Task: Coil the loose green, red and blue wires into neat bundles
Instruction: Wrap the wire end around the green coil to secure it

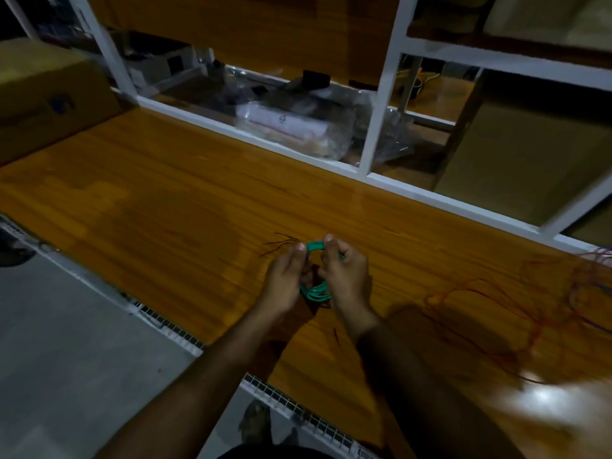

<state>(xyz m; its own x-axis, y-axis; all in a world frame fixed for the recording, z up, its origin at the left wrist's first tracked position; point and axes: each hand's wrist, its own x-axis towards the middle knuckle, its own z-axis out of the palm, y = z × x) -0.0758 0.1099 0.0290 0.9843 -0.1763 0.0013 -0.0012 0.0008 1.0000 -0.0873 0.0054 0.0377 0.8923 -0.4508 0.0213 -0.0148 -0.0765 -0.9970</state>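
Observation:
A green wire coil [316, 291] hangs between both hands above the wooden table [172, 207]. My left hand [287, 279] grips its left side and my right hand [346, 271] grips its right side, thumbs pinching the top loop. Thin dark wire ends [280, 245] stick out to the left beyond my left thumb. Loose red wire [480, 303] sprawls on the table at the right. A tangle of blue wire [592, 286] lies at the far right edge, partly cut off.
A white metal shelf frame [377, 127] runs along the table's back edge, with plastic-wrapped packages [298, 124] behind it. A cardboard box [49, 94] sits at the back left. A white wire grille [298, 412] lines the near table edge, grey floor below.

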